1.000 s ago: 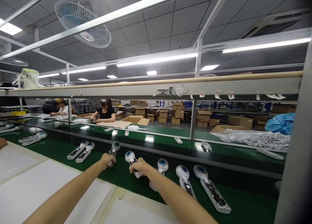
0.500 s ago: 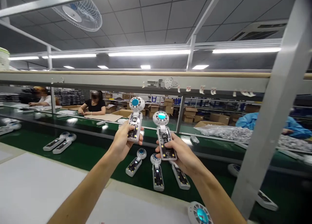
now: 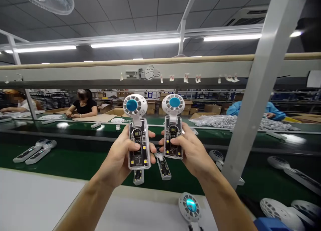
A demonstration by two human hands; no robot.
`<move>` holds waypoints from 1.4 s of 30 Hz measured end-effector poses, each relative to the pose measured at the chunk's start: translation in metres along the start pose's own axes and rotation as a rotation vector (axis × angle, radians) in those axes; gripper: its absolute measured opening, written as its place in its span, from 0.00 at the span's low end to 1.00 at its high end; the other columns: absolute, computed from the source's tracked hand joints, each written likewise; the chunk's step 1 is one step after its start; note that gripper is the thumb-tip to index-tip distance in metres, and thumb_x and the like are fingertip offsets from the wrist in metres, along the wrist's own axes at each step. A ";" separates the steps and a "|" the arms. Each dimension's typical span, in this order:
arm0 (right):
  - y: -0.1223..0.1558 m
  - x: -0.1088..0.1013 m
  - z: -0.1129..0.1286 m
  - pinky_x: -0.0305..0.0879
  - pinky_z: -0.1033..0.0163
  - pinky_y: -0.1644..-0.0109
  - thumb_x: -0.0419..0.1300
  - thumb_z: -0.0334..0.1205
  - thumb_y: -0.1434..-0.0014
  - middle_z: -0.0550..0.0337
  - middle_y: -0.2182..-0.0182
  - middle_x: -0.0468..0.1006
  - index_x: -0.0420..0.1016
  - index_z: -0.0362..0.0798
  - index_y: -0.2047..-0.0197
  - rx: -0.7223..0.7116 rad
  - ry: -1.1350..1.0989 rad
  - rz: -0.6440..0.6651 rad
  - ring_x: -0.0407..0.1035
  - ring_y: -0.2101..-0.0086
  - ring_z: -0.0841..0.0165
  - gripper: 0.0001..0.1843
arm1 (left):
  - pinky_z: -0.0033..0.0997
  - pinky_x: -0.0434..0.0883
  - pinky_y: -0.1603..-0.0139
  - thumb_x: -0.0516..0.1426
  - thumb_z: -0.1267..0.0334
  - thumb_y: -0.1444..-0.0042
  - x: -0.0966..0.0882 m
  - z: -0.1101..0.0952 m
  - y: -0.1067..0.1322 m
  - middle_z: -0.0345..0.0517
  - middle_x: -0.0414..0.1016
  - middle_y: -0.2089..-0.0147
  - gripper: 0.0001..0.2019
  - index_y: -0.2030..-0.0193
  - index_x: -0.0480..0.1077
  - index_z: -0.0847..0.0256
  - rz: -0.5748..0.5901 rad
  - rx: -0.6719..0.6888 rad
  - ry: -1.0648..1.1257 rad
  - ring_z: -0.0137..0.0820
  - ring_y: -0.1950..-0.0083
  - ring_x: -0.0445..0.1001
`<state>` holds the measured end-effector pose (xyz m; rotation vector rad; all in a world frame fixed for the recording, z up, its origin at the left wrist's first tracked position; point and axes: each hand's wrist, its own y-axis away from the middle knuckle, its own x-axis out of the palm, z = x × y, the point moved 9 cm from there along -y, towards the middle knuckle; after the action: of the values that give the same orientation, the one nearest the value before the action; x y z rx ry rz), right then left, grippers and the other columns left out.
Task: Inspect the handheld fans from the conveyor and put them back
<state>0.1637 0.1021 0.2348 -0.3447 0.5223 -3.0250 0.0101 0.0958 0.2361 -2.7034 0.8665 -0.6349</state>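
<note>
My left hand (image 3: 116, 160) is closed around a small handheld fan (image 3: 132, 124), its thumb pressed on the dark circuit board that shows in the handle. My right hand (image 3: 194, 149) grips a second handheld fan (image 3: 173, 120) the same way, thumb on the board. Both fans stand upright side by side, facing me, with white vented round heads and blue centres. Behind and below my hands, two more fans lie on the green belt, one handle (image 3: 138, 177) partly covered by the left fan. Another fan (image 3: 190, 207) with a glowing cyan centre lies on the white worktop.
A pair of fans (image 3: 41, 150) lies on the green belt (image 3: 75, 167) at left. More fans (image 3: 281, 212) lie at lower right, past a slanted metal post (image 3: 259, 77). A shelf beam (image 3: 95, 70) crosses ahead. People sit across the line, near bagged white parts (image 3: 218, 121).
The view has shifted right and the two fans appear larger and nearer. The right fan's centre glowed brightly before and now looks plain blue. Both hands keep their hold.
</note>
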 end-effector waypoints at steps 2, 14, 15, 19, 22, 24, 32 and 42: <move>0.001 -0.002 0.002 0.75 0.61 0.67 0.62 0.36 0.50 0.61 0.69 0.81 0.59 0.50 0.45 0.000 0.028 -0.007 0.77 0.72 0.65 0.29 | 0.34 0.76 0.64 0.56 0.71 0.45 -0.001 0.000 -0.001 0.50 0.78 0.63 0.20 0.45 0.61 0.63 -0.033 0.034 -0.037 0.36 0.67 0.79; 0.002 0.006 0.006 0.74 0.62 0.68 0.61 0.35 0.47 0.60 0.70 0.80 0.60 0.51 0.43 -0.048 0.030 0.066 0.76 0.72 0.65 0.28 | 0.33 0.76 0.67 0.58 0.75 0.49 -0.008 -0.007 -0.005 0.45 0.77 0.56 0.34 0.37 0.50 0.54 -0.126 0.123 -0.078 0.32 0.68 0.78; 0.002 0.007 0.006 0.74 0.62 0.68 0.60 0.34 0.46 0.60 0.69 0.81 0.59 0.51 0.41 -0.061 0.027 0.074 0.76 0.72 0.65 0.29 | 0.33 0.76 0.67 0.58 0.75 0.49 -0.008 -0.006 -0.005 0.45 0.76 0.56 0.34 0.37 0.50 0.55 -0.121 0.118 -0.068 0.32 0.69 0.78; 0.004 0.012 0.005 0.75 0.60 0.64 0.59 0.32 0.44 0.61 0.68 0.81 0.58 0.53 0.38 -0.082 0.012 0.112 0.76 0.70 0.66 0.31 | 0.35 0.76 0.67 0.58 0.73 0.48 -0.007 -0.004 -0.005 0.46 0.77 0.56 0.34 0.37 0.50 0.54 -0.103 0.102 -0.037 0.34 0.69 0.78; 0.006 0.014 0.005 0.75 0.60 0.63 0.58 0.31 0.44 0.62 0.68 0.81 0.55 0.54 0.36 -0.075 -0.004 0.121 0.76 0.70 0.66 0.34 | 0.34 0.76 0.67 0.58 0.73 0.47 -0.008 -0.004 -0.003 0.46 0.76 0.57 0.32 0.37 0.51 0.55 -0.118 0.090 -0.035 0.34 0.68 0.78; 0.007 0.015 0.005 0.75 0.60 0.63 0.58 0.32 0.44 0.61 0.67 0.81 0.53 0.55 0.34 -0.065 -0.014 0.112 0.76 0.69 0.65 0.36 | 0.35 0.76 0.66 0.58 0.72 0.46 -0.006 -0.004 -0.001 0.46 0.76 0.58 0.30 0.38 0.52 0.56 -0.102 0.073 -0.034 0.34 0.68 0.78; 0.007 0.016 0.007 0.74 0.59 0.64 0.61 0.33 0.49 0.62 0.64 0.79 0.52 0.57 0.32 -0.091 0.027 0.115 0.75 0.69 0.65 0.43 | 0.34 0.77 0.65 0.59 0.76 0.52 0.001 -0.005 0.001 0.43 0.76 0.62 0.38 0.36 0.48 0.56 -0.066 0.078 -0.018 0.34 0.68 0.79; 0.009 0.017 0.008 0.74 0.57 0.62 0.62 0.34 0.45 0.60 0.64 0.79 0.51 0.58 0.31 -0.060 -0.012 0.087 0.74 0.67 0.63 0.42 | 0.31 0.75 0.70 0.58 0.73 0.45 0.008 -0.001 0.001 0.47 0.77 0.62 0.34 0.35 0.48 0.58 -0.007 0.053 -0.002 0.35 0.68 0.79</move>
<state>0.1487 0.0898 0.2425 -0.3338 0.6112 -2.9266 0.0148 0.0896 0.2393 -2.6608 0.8288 -0.6474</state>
